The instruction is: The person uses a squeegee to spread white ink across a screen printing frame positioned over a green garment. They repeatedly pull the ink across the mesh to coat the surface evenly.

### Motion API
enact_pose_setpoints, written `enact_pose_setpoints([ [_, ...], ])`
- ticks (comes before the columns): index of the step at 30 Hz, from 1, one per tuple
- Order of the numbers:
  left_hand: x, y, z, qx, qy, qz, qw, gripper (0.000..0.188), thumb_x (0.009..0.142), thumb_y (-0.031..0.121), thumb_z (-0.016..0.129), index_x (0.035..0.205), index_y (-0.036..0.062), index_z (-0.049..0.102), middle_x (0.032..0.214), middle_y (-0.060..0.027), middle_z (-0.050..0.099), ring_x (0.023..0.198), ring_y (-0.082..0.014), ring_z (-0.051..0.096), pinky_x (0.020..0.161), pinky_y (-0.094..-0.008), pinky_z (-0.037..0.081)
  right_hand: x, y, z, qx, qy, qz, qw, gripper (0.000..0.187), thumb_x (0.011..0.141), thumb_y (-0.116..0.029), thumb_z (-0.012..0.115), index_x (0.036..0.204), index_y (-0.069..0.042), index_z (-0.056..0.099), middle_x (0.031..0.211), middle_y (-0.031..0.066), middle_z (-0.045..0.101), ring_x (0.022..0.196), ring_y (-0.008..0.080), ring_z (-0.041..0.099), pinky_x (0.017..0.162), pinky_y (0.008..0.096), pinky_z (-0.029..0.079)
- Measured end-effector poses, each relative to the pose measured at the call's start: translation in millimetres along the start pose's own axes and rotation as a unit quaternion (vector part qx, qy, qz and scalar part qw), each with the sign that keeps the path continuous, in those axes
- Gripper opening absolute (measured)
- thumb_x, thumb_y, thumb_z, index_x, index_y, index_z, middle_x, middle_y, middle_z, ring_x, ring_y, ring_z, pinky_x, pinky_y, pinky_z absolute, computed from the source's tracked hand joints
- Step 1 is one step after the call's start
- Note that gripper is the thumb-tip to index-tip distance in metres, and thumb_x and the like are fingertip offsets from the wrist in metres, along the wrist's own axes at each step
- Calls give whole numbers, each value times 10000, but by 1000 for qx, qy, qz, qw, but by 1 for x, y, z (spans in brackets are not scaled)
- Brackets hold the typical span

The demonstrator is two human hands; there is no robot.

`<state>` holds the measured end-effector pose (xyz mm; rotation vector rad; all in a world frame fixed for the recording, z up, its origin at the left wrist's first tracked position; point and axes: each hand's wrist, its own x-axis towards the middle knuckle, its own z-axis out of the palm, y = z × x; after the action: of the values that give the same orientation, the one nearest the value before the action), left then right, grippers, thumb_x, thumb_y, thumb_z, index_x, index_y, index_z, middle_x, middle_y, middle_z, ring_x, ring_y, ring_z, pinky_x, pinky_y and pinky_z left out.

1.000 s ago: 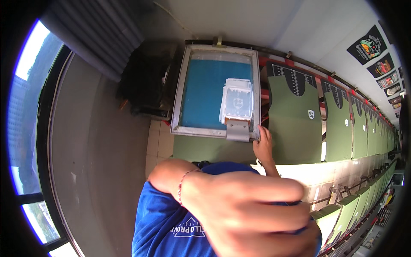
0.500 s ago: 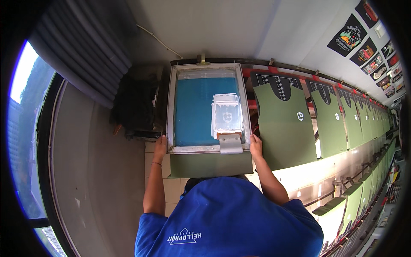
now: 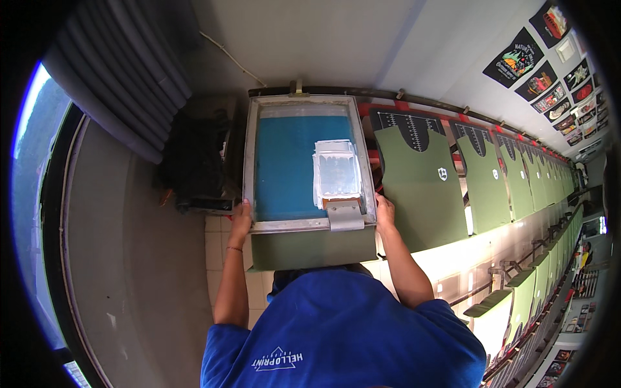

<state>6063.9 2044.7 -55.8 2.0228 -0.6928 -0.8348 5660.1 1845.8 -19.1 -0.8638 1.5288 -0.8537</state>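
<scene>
A silver-framed printing screen (image 3: 249, 155) with blue mesh (image 3: 281, 161) sits in front of me. My left hand (image 3: 242, 218) is closed on its left side near the front corner. On the right side, my right hand (image 3: 385, 212) grips the frame at about the same height. White ink borders a pale rectangular window (image 3: 339, 174) in the mesh's right half. Just in front of that window a squeegee (image 3: 346, 215) with a grey metal handle leans over the front rail; both hands are off it. Olive green fabric (image 3: 310, 251) shows below the frame's front edge.
Olive green garment panels (image 3: 424, 194) with small white emblems lie on black boards in a row to the right. A metal rail (image 3: 453, 108) runs along the back wall. Black cloth (image 3: 194, 155) is heaped at left, below a grey curtain (image 3: 123, 71). More boards stand at lower right.
The view has shifted slightly, so the scene sits further left. The emblem seen through the window is no longer distinguishable. Both hands keep their hold, and the squeegee stays in place on the screen.
</scene>
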Motion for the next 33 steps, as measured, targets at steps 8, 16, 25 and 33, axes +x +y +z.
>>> enact_pose_setpoints([
  [8,-46,64,18,-8,103,28,994,595,1038,466,409,1054,-89,623,1022,-325,630,980,-463,594,900,-459,447,5,-14,-35,-3,29,-70,997,362,922,-230,577,1158,23,683,1046,79,697,956,163,614,894,312,468],
  [16,-141,136,182,-71,101,-1,992,524,1027,383,438,1151,-94,618,1108,-293,638,1040,-404,608,938,-434,448,51,-35,-234,1,63,-102,993,350,892,-198,599,1127,44,694,1020,89,708,911,160,647,850,288,501],
  [25,-175,229,373,-68,70,-4,995,502,1006,360,452,1159,-87,622,1037,-248,666,982,-363,627,897,-426,465,161,-80,-415,13,98,-64,993,325,886,-181,597,1107,39,690,1021,79,691,933,155,614,861,297,466],
  [33,-159,230,416,-90,60,-47,993,531,993,390,448,1198,-67,624,926,-193,668,826,-277,624,789,-394,481,211,-98,-432,2,59,-39,997,382,876,-181,583,1153,66,673,1080,100,695,1005,188,625,941,307,451],
])
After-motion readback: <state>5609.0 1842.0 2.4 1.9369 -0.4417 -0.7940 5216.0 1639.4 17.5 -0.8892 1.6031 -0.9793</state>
